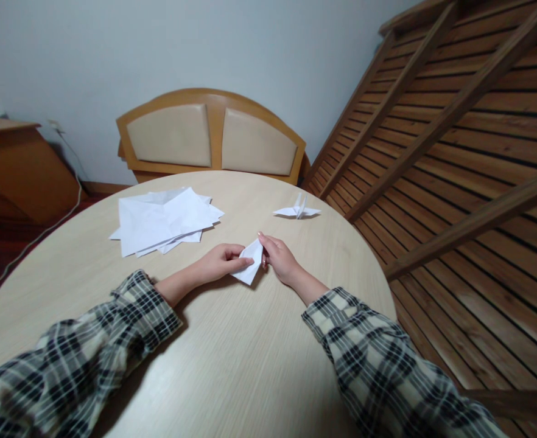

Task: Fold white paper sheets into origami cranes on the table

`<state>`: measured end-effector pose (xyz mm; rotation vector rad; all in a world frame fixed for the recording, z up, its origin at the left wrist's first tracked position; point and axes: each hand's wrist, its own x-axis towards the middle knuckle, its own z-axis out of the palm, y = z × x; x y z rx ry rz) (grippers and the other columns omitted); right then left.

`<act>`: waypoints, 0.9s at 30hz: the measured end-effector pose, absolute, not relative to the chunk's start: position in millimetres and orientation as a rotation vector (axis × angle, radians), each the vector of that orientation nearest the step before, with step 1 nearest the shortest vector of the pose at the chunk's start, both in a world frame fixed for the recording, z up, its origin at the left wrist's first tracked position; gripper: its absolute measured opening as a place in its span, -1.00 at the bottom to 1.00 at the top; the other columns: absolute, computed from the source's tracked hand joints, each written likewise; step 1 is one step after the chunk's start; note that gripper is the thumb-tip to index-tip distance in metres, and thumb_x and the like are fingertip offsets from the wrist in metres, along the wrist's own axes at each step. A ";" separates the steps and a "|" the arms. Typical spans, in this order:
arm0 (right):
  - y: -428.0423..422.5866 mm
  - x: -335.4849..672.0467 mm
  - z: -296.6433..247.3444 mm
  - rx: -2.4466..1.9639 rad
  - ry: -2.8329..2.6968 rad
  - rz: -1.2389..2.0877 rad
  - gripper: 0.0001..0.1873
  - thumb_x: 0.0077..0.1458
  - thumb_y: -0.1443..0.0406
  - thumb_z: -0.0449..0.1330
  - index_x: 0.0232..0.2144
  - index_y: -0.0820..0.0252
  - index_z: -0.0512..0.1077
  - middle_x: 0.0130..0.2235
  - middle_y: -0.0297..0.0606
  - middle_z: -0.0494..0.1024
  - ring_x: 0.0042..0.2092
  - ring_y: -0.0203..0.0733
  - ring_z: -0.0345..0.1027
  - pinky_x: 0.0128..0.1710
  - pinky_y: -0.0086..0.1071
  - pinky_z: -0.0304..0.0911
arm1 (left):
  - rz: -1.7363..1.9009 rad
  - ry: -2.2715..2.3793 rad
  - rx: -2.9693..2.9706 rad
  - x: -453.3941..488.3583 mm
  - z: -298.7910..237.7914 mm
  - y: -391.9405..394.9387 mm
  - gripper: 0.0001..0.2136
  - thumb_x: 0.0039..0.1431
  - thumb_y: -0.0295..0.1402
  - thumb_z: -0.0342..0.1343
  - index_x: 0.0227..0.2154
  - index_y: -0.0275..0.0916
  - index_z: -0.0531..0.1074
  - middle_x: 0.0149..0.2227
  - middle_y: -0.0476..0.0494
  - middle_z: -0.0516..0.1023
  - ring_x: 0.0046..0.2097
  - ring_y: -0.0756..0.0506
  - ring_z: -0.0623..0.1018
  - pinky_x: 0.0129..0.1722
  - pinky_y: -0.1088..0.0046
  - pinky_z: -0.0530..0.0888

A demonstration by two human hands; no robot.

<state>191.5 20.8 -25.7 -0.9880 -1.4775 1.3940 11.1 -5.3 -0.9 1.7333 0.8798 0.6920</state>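
A small piece of folded white paper (251,277) is held between my two hands, just over the middle of the table. My left hand (220,263) grips its left side, thumb on top and fingers underneath. On the other side my right hand (280,258) pinches the upper right edge between thumb and fingers. The paper's folds are too small to make out fully. Beyond my right hand a white paper crane (297,210) stands on the table. Loose white paper sheets (159,219) lie in an overlapping pile beyond my left hand.
The round wooden table (232,365) fills the area in front of me. Behind it stands a padded headboard (214,137) against the wall. A slatted wooden frame (455,182) leans close along the right. A cable (35,246) runs past a desk (17,170) at the left.
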 end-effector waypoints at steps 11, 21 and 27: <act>17.5 192.6 -21.5 -0.915 -1.520 1.437 -0.47 0.14 -0.19 0.03 -0.48 0.13 0.24 -0.66 -0.47 0.27 -0.65 -0.38 0.11 -0.67 -0.46 0.06 | 0.916 0.828 1.505 14.9 -1.8 -4.1 -0.71 0.23 -0.13 0.05 -0.32 -0.31 0.42 -0.45 -0.12 0.46 -0.46 -0.01 0.40 -0.43 0.44 0.35; 12.9 193.6 -14.5 -0.916 -1.622 1.452 -0.70 0.10 0.05 0.18 -0.39 0.16 0.33 -0.63 -0.51 0.28 -0.63 -0.42 0.12 -0.66 -0.53 0.05 | 1.119 0.929 1.376 14.1 -11.1 3.6 -0.71 0.22 -0.12 0.07 -0.42 -0.28 0.37 -0.52 -0.04 0.39 -0.49 0.02 0.35 -0.47 0.48 0.32; 13.2 193.5 -14.9 -0.913 -1.629 1.448 -0.78 0.05 0.15 0.22 -0.36 0.16 0.34 -0.62 -0.52 0.30 -0.63 -0.42 0.14 -0.65 -0.54 0.07 | 1.137 0.964 1.385 15.2 -11.3 4.2 -0.70 0.19 -0.10 0.09 -0.41 -0.27 0.37 -0.52 -0.01 0.36 -0.49 0.01 0.34 -0.49 0.47 0.33</act>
